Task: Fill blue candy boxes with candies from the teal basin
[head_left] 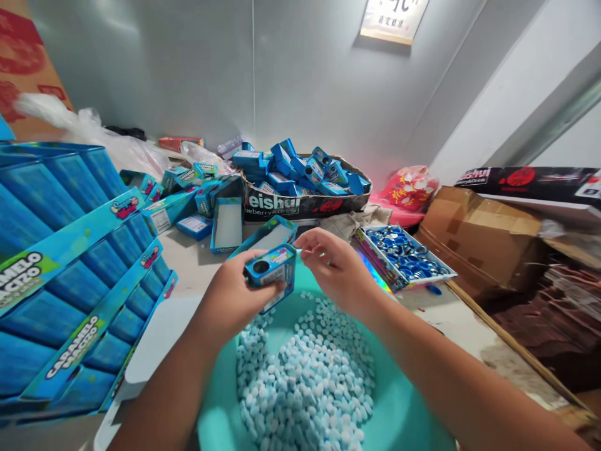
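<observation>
My left hand [235, 297] is closed around a small blue candy box [275, 270], tilted over the tub, with a round dark hole in its near end. At the box's far right corner is my right hand [333, 266], its fingers curled and pinched; whether they grip the box edge or a small piece is unclear. Beneath both hands stands a turquoise tub [399, 382] holding a heap of pale blue and white candies [307, 376]. Just beyond the hands lies an open blue display tray [270, 237].
Stacked display trays [94, 244] of blue boxes stand at left. A black carton [305, 205] heaped with small boxes sits at the back. To the right are a shallow box of blue-and-silver round pieces [406, 254], a brown carton [483, 232] and a red patterned bag [410, 188].
</observation>
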`<state>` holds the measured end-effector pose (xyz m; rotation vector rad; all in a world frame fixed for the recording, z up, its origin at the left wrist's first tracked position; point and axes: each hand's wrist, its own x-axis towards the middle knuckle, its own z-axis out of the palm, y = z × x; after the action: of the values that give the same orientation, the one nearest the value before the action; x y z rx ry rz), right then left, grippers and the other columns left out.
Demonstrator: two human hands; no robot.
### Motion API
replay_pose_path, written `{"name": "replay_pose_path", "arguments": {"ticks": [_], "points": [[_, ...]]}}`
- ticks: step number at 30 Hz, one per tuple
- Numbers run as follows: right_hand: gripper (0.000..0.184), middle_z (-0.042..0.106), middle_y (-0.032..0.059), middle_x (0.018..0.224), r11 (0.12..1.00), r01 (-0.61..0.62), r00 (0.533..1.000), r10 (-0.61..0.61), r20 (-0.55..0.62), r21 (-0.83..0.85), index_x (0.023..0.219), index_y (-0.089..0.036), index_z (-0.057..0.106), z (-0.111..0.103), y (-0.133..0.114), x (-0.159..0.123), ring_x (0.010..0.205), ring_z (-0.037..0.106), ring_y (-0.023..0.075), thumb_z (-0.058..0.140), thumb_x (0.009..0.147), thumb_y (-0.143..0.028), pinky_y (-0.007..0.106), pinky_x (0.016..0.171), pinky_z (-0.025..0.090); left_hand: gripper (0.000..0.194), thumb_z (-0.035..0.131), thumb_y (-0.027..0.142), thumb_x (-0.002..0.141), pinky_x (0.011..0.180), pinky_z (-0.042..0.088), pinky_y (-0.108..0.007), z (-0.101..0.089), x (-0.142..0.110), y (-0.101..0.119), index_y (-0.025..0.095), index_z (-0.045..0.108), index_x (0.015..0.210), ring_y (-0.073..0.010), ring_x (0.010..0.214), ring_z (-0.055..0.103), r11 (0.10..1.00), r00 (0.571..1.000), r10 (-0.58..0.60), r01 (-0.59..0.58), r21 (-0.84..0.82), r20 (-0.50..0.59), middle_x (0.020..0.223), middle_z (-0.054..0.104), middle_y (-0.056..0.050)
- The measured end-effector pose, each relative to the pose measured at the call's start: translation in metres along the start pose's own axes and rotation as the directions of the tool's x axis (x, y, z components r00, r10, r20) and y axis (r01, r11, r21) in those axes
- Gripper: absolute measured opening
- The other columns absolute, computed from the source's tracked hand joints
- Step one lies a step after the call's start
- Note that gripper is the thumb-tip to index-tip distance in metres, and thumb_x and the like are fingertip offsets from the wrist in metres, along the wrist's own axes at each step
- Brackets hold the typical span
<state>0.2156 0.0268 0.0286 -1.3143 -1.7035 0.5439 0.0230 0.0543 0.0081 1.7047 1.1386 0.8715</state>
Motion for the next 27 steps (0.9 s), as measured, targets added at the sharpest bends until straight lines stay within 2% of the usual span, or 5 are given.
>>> {"name": "replay_pose_path", "arguments": {"ticks": [4, 9, 18, 23, 27], "points": [[0.039, 0.055, -0.0072, 0.069, 0.973, -0.145, 0.959, 0.183, 0.217, -0.18, 0.117, -0.025, 0.046, -0.001, 0.002, -0.002, 0.051, 0.045, 0.0121, 0.05, 0.082, -0.008, 0.023, 0.045, 0.027, 0.067, 0.081, 0.033, 0.071, 0.079, 0.058, -0.03, 0.002, 0.001, -0.001, 0.023, 0.059, 0.133, -0.0236, 0.095, 0.072, 0.998, 0.994, -0.048, 0.044, -0.043, -0.098, 0.107, 0.074, -0.004], [0.046, 0.063, -0.0041, 0.075, 0.937, -0.171, 0.96, 0.227, 0.16, -0.303, 0.128, -0.023, 0.034, -0.001, 0.0, -0.004, 0.053, 0.053, 0.015, 0.061, 0.091, -0.027, 0.024, 0.046, 0.03, 0.064, 0.082, 0.034, 0.072, 0.078, 0.059, -0.029, 0.002, 0.001, 0.0, 0.023, 0.059, 0.132, -0.0229, 0.094, 0.072, 0.996, 0.989, -0.038, 0.026, -0.083, -0.144, 0.107, 0.073, -0.004], [0.032, 0.071, 0.0117, 0.091, 0.705, 0.114, 0.807, 0.345, 0.48, -0.7, 0.11, -0.016, 0.066, 0.021, 0.006, -0.017, 0.077, 0.068, 0.0286, 0.071, 0.09, -0.041, 0.029, 0.052, 0.036, 0.065, 0.082, 0.035, 0.073, 0.074, 0.059, -0.027, 0.001, 0.0, -0.002, 0.024, 0.055, 0.13, -0.0211, 0.09, 0.072, 1.0, 0.975, 0.013, -0.017, -0.017, -0.222, 0.102, 0.072, -0.003], [0.049, 0.072, 0.0135, 0.082, 0.619, 0.169, 0.623, 0.536, 0.57, -0.767, 0.091, -0.014, 0.076, 0.015, -0.017, -0.018, 0.078, 0.071, 0.0362, 0.067, 0.089, -0.063, 0.036, 0.06, 0.051, 0.06, 0.083, 0.032, 0.071, 0.067, 0.059, -0.023, 0.002, 0.001, 0.0, 0.024, 0.059, 0.126, -0.0192, 0.085, 0.072, 0.999, 0.958, 0.017, -0.03, -0.04, -0.286, 0.097, 0.073, 0.0], [0.084, 0.073, 0.0176, 0.101, 0.639, 0.227, 0.341, 0.655, 0.675, -0.735, 0.126, -0.01, 0.069, 0.019, -0.034, -0.021, 0.09, 0.07, 0.0429, 0.078, 0.072, -0.074, 0.048, 0.076, 0.059, 0.056, 0.081, 0.03, 0.073, 0.071, 0.06, -0.023, 0.004, 0.0, -0.002, 0.027, 0.059, 0.125, -0.018, 0.087, 0.072, 0.998, 0.965, 0.037, -0.048, -0.038, -0.26, 0.099, 0.073, 0.002]]}}
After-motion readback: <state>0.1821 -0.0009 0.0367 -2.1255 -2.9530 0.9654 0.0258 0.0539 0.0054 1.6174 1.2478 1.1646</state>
